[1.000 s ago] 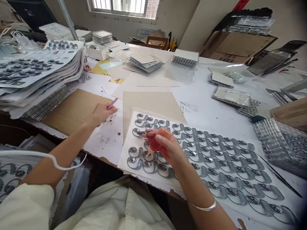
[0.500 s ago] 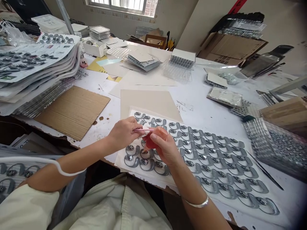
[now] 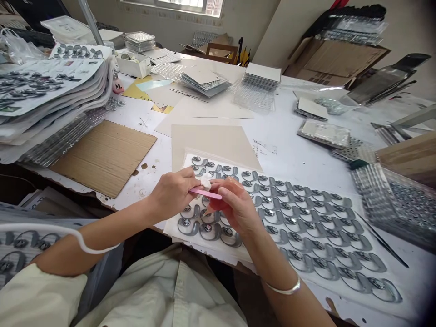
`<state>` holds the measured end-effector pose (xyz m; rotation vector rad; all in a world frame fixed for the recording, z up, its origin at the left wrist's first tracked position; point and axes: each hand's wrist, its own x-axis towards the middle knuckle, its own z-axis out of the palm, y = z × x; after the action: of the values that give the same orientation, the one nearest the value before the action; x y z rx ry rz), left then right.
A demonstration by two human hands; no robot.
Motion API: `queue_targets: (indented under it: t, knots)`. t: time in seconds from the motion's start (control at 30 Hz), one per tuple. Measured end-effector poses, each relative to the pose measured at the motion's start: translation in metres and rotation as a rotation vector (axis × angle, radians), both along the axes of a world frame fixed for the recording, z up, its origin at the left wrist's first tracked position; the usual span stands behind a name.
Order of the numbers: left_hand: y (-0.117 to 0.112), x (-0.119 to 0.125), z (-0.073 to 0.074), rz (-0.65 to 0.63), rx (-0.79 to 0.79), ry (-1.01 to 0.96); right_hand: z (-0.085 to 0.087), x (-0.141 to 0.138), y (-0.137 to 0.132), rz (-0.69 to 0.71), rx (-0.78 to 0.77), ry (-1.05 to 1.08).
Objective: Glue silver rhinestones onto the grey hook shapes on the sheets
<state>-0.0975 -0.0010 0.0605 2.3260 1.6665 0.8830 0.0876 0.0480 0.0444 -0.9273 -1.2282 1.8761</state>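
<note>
My left hand point(image 3: 172, 193) is closed in a pinch on a slim pink stick-like tool point(image 3: 204, 194), possibly tweezers. A small white wad point(image 3: 206, 180), like tissue or cotton, shows above the tool between my hands. The tool slants down to the right, its far end by the thumb of my right hand point(image 3: 240, 206). That hand's fingers are curled together at the wad; what they grip is hidden. Beneath both hands lies a white sheet point(image 3: 173, 227) bearing rows of grey curved metal pieces point(image 3: 209, 231), each with a round, stone-like centre.
A beige board point(image 3: 211, 141) lies beyond the sheet. Brown cardboard point(image 3: 109, 154) is at left, beside stacked sheets of similar pieces point(image 3: 78, 88). Black tweezers point(image 3: 384, 240) rest at right, near clear plastic packs point(image 3: 371, 190). Stacked clear trays point(image 3: 257, 91) stand farther back.
The pink tool has tilted, its right end now lower. The white wad shows more plainly above it. Both hands stay close together over the sheet; the view has shifted slightly.
</note>
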Motion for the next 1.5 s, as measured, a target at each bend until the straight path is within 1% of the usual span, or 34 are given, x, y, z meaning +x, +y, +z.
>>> queue_targets:
  t: [0.1,0.2,0.27,0.37,0.4,0.43,0.47,0.5,0.57,0.63,0.7,0.8,0.9,0.97,1.03,1.13,1.2,1.23,1.3,1.4,1.5]
  knots:
    - [-0.001,-0.007,-0.005,0.043,-0.044,0.056,0.001,0.005,0.003,-0.027,0.032,0.042]
    - [0.000,-0.026,-0.011,0.132,-0.111,0.105,0.002,0.009,0.006,-0.050,0.054,0.078]
    - [0.002,-0.045,-0.012,0.277,-0.130,0.133,0.002,0.010,0.007,-0.054,0.056,0.079]
    - [0.006,-0.070,-0.011,0.562,-0.097,0.146,0.001,0.009,0.007,-0.045,0.030,0.092]
    - [0.006,-0.074,-0.010,0.609,-0.064,0.100,0.001,0.008,0.007,-0.044,0.019,0.103]
    - [0.007,-0.075,-0.009,0.609,-0.038,0.012,0.000,0.007,0.007,-0.047,0.011,0.116]
    - [0.007,-0.072,-0.008,0.561,-0.025,-0.108,-0.001,0.006,0.007,-0.052,0.006,0.130]
    - [0.007,-0.066,-0.008,0.476,-0.026,-0.245,-0.001,0.005,0.007,-0.055,0.003,0.144]
    - [0.007,-0.048,-0.008,0.258,-0.068,-0.482,-0.003,0.003,0.007,-0.052,0.004,0.157]
    - [0.008,-0.028,-0.010,0.097,-0.087,-0.577,-0.006,0.002,0.007,-0.044,0.006,0.150]
    - [0.010,-0.012,-0.013,0.012,-0.081,-0.564,-0.009,0.001,0.006,-0.033,0.004,0.132]
    - [0.012,-0.006,-0.017,-0.035,-0.041,-0.465,-0.011,0.001,0.006,0.000,0.000,0.108]
    - [0.009,-0.017,-0.023,-0.066,0.037,-0.396,-0.006,0.003,0.009,0.027,0.021,0.090]
    - [0.005,-0.029,-0.030,-0.108,0.090,-0.332,-0.001,0.008,0.013,0.006,0.037,0.092]
    - [0.001,-0.038,-0.037,-0.178,0.137,-0.173,0.004,0.015,0.019,-0.057,0.043,0.110]
    - [-0.002,-0.045,-0.047,-0.290,0.190,0.163,0.008,0.024,0.026,-0.146,0.054,0.122]
    - [-0.003,-0.045,-0.052,-0.327,0.197,0.289,0.008,0.027,0.028,-0.162,0.063,0.103]
    - [-0.002,-0.045,-0.055,-0.327,0.187,0.299,0.007,0.027,0.028,-0.161,0.069,0.092]
    - [-0.002,-0.044,-0.058,-0.291,0.146,0.227,0.006,0.027,0.028,-0.154,0.077,0.086]
    - [0.001,-0.044,-0.060,-0.225,0.073,-0.029,0.005,0.025,0.027,-0.149,0.061,0.118]
    - [0.004,-0.043,-0.057,-0.194,0.011,-0.250,0.005,0.022,0.027,-0.146,-0.005,0.159]
